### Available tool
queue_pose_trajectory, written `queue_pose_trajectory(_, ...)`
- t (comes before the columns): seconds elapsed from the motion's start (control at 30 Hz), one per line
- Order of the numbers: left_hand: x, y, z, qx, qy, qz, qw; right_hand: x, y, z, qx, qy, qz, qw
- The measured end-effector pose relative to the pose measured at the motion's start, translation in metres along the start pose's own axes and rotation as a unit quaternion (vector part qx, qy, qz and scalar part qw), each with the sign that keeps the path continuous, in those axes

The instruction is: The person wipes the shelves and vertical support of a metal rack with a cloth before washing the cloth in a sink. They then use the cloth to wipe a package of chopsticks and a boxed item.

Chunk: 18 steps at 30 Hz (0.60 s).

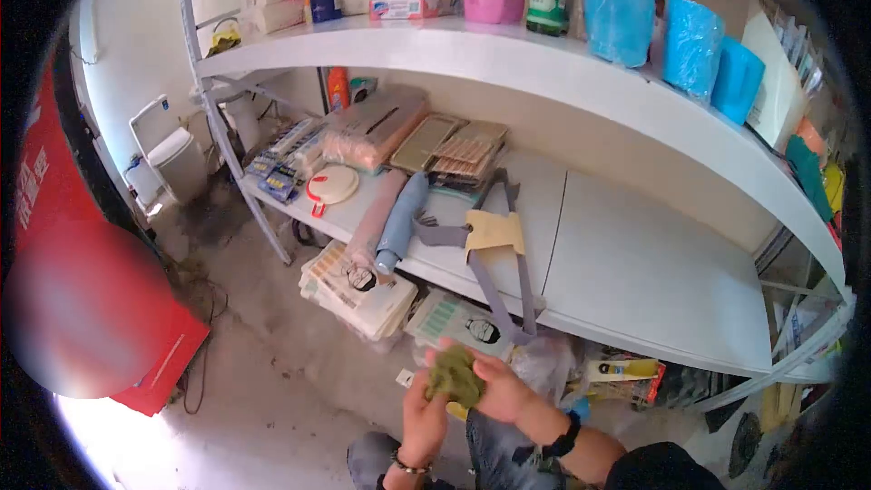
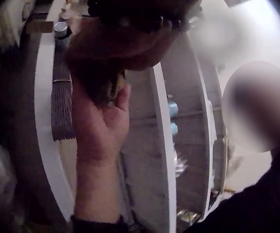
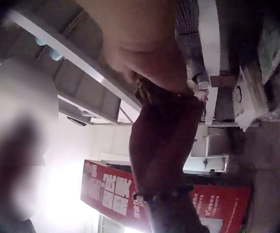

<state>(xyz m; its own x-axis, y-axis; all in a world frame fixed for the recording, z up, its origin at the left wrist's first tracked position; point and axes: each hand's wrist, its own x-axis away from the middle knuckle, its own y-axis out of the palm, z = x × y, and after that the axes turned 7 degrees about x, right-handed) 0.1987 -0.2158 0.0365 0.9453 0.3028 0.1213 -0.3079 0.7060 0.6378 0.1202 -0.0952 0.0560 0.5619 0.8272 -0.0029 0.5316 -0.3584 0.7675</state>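
Note:
A crumpled green bundle, perhaps cloth (image 1: 456,377), is held between both hands in front of the body in the head view. The left hand (image 1: 423,416), with a beaded bracelet at its wrist, grips it from the left. From the right, the right hand (image 1: 504,392), above a black wristband, has its fingers against the bundle and pinches it. In the left wrist view, the left hand (image 2: 120,46) is dark at the top and the right hand (image 2: 98,126) reaches up from below. The right wrist view shows part of the bundle (image 3: 148,92) between the hands; shadow hides most fingertips.
A shelf (image 1: 653,263) bears rolled pink and blue items, packages and grey straps with a tan pad (image 1: 495,231). Bottles and blue containers (image 1: 620,14) line the upper shelf. Bagged packs (image 1: 358,290) lie below, near the hands. A red box (image 1: 159,345) stands left.

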Motion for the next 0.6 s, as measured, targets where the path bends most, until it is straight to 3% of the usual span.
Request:
queue_pose_trajectory(0.03, -0.007, 0.001, -0.004, -0.131, 0.064, -0.013, 0.989, 0.003, 0.007, 0.002, 0.028, -0.029, 0.084, 0.996)
queue_pose_trajectory(0.07, -0.012, 0.008, 0.000, -0.257, 0.128, -0.024, 0.958, 0.008, 0.012, -0.005, 0.033, -0.035, 0.086, 0.995)
queue_pose_trajectory(0.1, -0.016, 0.015, 0.007, -0.225, 0.116, 0.031, 0.967, 0.012, 0.015, -0.014, -0.033, -0.008, 0.151, 0.988)
queue_pose_trajectory(0.13, -0.020, 0.018, 0.019, -0.221, 0.119, 0.028, 0.968, 0.015, 0.019, -0.022, -0.099, 0.021, 0.213, 0.972)
queue_pose_trajectory(0.2, -0.025, 0.016, 0.044, -0.047, 0.033, 0.029, 0.998, 0.036, 0.030, -0.061, -0.086, -0.153, 0.232, 0.957)
queue_pose_trajectory(0.23, -0.025, 0.012, 0.055, -0.068, 0.005, 0.018, 0.997, 0.050, 0.042, -0.090, -0.047, -0.261, 0.242, 0.933)
queue_pose_trajectory(0.27, -0.027, -0.001, 0.060, -0.067, 0.005, 0.017, 0.998, 0.069, 0.059, -0.116, -0.039, -0.400, 0.274, 0.873)
queue_pose_trajectory(0.3, -0.029, -0.020, 0.062, -0.143, -0.015, -0.026, 0.989, 0.081, 0.061, -0.140, 0.138, -0.557, 0.328, 0.750)
queue_pose_trajectory(0.37, -0.036, -0.067, 0.062, -0.220, -0.023, -0.071, 0.973, 0.099, 0.076, -0.194, 0.271, -0.730, 0.431, 0.456)
queue_pose_trajectory(0.4, -0.039, -0.094, 0.057, -0.215, -0.084, -0.072, 0.970, 0.093, 0.084, -0.219, 0.325, -0.786, 0.448, 0.276)
queue_pose_trajectory(0.43, -0.042, -0.119, 0.050, -0.211, -0.148, -0.075, 0.963, 0.096, 0.074, -0.242, 0.338, -0.774, 0.498, 0.196)
queue_pose_trajectory(0.47, -0.047, -0.142, 0.041, -0.211, -0.142, -0.082, 0.964, 0.080, 0.078, -0.253, 0.442, -0.708, 0.526, 0.159)
queue_pose_trajectory(0.5, -0.052, -0.165, 0.033, -0.185, -0.187, -0.072, 0.962, 0.065, 0.083, -0.262, 0.539, -0.628, 0.549, 0.116)
queue_pose_trajectory(0.57, -0.060, -0.197, 0.030, -0.169, -0.242, -0.075, 0.952, 0.024, 0.060, -0.271, 0.669, -0.566, 0.479, -0.048)
queue_pose_trajectory(0.6, -0.065, -0.204, 0.032, -0.121, -0.226, -0.100, 0.961, -0.004, 0.061, -0.264, 0.679, -0.567, 0.465, -0.028)
